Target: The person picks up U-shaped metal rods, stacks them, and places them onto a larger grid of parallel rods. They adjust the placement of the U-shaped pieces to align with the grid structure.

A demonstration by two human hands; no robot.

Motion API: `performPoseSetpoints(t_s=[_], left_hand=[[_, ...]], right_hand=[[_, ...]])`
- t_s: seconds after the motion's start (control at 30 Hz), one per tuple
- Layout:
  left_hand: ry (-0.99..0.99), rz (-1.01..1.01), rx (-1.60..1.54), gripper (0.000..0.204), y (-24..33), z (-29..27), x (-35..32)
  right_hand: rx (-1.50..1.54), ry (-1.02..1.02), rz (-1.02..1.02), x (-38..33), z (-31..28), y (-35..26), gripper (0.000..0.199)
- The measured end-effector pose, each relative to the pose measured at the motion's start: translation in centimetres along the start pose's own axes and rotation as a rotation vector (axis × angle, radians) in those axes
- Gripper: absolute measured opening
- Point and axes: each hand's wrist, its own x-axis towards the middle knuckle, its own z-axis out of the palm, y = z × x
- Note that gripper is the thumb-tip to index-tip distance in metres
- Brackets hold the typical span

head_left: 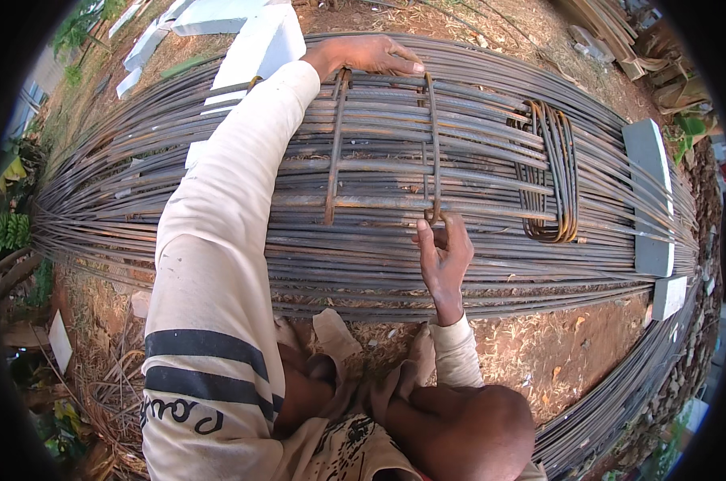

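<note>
A rusty rectangular steel stirrup (433, 136) lies flat across a wide bed of long steel reinforcing bars (218, 240). My left hand (369, 54), on a long cream sleeve with dark stripes, reaches to the far side and closes over the stirrup's far edge. My right hand (444, 255) is at the near side, fingers pinched on the hooked end of the stirrup's right leg. A bundle of several finished stirrups (551, 172) lies on the bars to the right of my hands.
White concrete blocks (647, 192) rest on the bars at the right, and others (258, 44) lie at the far left. Red soil with dry leaves (555, 345) shows near my knees. More bars (619, 401) curve along the lower right. Timber (611, 32) is stacked at the top right.
</note>
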Motion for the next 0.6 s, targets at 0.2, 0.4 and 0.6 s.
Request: performPoseSetpoints(t_s=[0.2, 0.4, 0.6], left_hand=[[-0.128, -0.099, 0.099, 0.082, -1.6, -1.6, -4.6], [0.033, -0.136, 0.263, 0.079, -1.1, -1.8, -6.0], [0.136, -0.032, 0.291, 0.075, -2.9, -1.8, -5.8]], right_hand=[[-0.013, 0.089, -0.413, -0.2, -2.1, -6.8, 0.037], [-0.351, -0.322, -0.273, 2.1, 1.4, -9.3, 0.067], [-0.312, -0.145, -0.319, 1.8, 3.6, -8.5, 0.075]])
